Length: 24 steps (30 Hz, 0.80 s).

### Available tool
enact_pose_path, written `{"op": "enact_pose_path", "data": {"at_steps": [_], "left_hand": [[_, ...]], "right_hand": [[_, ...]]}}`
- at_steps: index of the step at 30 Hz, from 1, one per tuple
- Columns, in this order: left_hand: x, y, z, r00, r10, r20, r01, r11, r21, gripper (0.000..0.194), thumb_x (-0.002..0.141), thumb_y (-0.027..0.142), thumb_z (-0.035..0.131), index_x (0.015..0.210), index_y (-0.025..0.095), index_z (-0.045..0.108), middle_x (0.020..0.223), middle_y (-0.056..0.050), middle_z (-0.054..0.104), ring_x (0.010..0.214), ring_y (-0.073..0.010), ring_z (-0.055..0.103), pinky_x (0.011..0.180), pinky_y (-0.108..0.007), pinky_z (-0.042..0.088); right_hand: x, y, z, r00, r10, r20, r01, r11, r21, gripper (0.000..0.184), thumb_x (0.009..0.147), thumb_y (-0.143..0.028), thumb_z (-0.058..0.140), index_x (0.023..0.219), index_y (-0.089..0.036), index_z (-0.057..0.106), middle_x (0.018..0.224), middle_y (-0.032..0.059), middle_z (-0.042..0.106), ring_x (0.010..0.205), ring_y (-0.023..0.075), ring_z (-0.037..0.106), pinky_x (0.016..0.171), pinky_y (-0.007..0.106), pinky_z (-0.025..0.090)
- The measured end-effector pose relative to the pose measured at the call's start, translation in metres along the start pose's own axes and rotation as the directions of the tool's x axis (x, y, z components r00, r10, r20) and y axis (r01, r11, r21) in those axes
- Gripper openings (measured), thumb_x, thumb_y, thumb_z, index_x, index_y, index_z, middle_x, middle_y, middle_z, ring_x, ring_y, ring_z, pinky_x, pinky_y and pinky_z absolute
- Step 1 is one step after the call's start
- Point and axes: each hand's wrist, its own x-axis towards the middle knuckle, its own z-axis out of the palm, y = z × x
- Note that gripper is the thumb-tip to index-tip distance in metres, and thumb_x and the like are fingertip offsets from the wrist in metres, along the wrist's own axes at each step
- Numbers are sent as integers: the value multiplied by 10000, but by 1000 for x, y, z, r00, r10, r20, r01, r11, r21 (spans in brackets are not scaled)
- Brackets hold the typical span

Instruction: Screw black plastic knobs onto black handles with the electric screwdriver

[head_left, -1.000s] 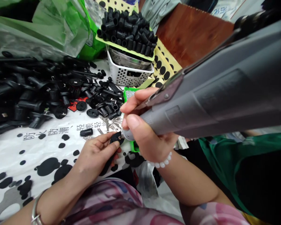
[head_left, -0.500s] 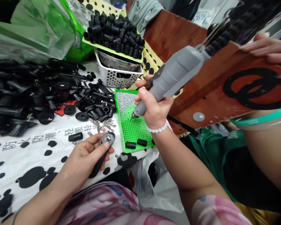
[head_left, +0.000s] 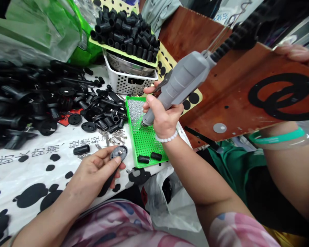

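My left hand (head_left: 96, 170) is closed round a black plastic part (head_left: 118, 153) with a round disc head and a metal plate on it, held just above the spotted white sheet (head_left: 28, 161). My right hand (head_left: 162, 118) grips a grey electric screwdriver (head_left: 179, 84), tilted with its tip down on the green screw tray (head_left: 146, 142), near a heap of small silver screws (head_left: 135, 108). Two short black tubes (head_left: 149, 157) lie at the tray's near end.
A large pile of black plastic parts (head_left: 41, 99) fills the left. A white perforated basket (head_left: 128, 80) carries a yellow tray of black tubes (head_left: 126, 29). Another person's arm (head_left: 285, 151), with green bracelets, holds a brown board (head_left: 237, 92) at the right. Green plastic bags (head_left: 46, 27) lie behind.
The screwdriver has left the part in my left hand and swung right, its tip now down on the green tray. My left hand still holds the part.
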Motion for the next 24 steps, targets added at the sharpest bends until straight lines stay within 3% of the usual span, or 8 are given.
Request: {"op": "enact_pose_path", "data": {"at_steps": [7,16,24], "left_hand": [[0,-3,-1,1000,-10,-13,10,1000,-11,543,721,403,699,1137,110,508,637,-12,663,454,-80,477,386,-159,417],[1,-5,-2,1000,5,-10,-5,1000,-7,554,711,415,705,1134,113,515,654,-9,656,487,-91,499,388,-162,425],[1,-2,1,999,8,-37,-8,1000,5,616,670,413,717,1146,85,503,642,-14,654,445,-83,477,377,-178,426]], "right_hand": [[-2,-4,1,1000,8,-16,-7,1000,2,128,701,-283,678,798,-223,621,828,17,663,520,110,560,493,279,522],[-2,-3,5,999,9,-36,-7,999,49,138,669,-265,688,786,-228,626,793,9,661,489,105,544,463,274,506],[-1,0,2,1000,-10,-29,10,1000,-6,127,690,-285,686,793,-229,639,818,17,667,592,135,605,540,294,564]]}}
